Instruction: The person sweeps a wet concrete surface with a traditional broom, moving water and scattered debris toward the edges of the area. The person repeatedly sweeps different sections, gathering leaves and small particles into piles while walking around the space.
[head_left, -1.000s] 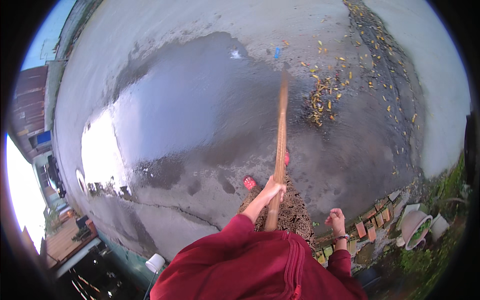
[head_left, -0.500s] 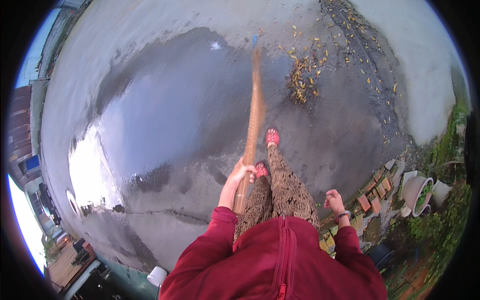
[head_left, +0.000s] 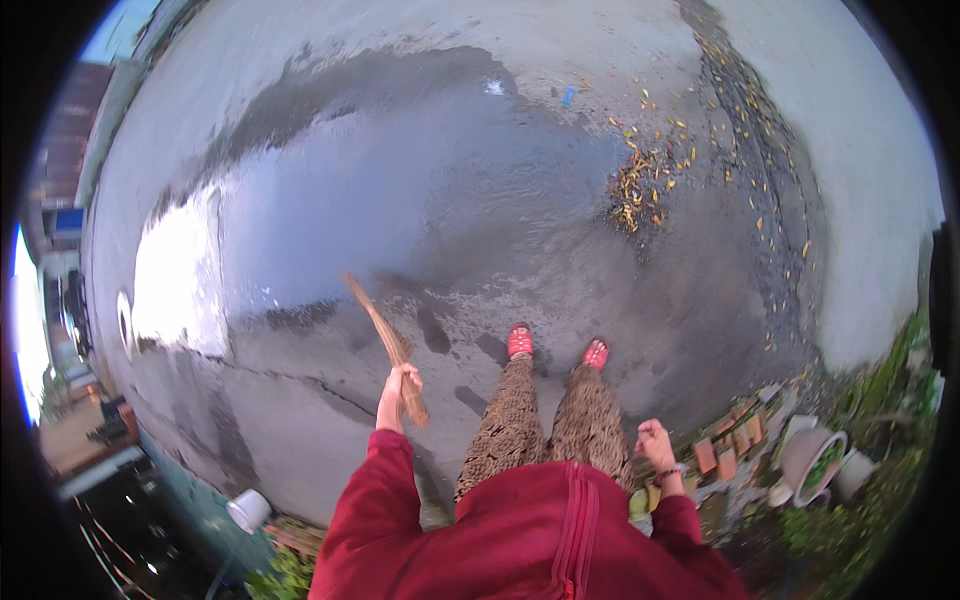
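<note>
My left hand (head_left: pixel 402 382) is wrapped round a brown straw broom (head_left: pixel 385 333), out to the left of my legs. The broom slants up and left, its far end over the edge of the shiny puddle (head_left: pixel 350 215). Whether that tip touches the ground I cannot tell. On the right, my right hand (head_left: pixel 655 443) is curled into a fist beside my hip, with nothing visible in it. A heap of yellow and brown leaves (head_left: pixel 637 190) lies on the wet concrete ahead and to the right, apart from the broom.
Scattered leaves (head_left: pixel 757 190) follow a dark crack at the right. Bricks (head_left: pixel 728 450), a plant pot (head_left: pixel 808 465) and greenery border the lower right. A white bucket (head_left: pixel 249 511) stands at the lower left. A small blue scrap (head_left: pixel 568 97) lies beyond the puddle.
My left hand has swung the broom from straight ahead out to the left. My feet now stand side by side, and the leaf heap appears farther right and lower. My right hand remains closed.
</note>
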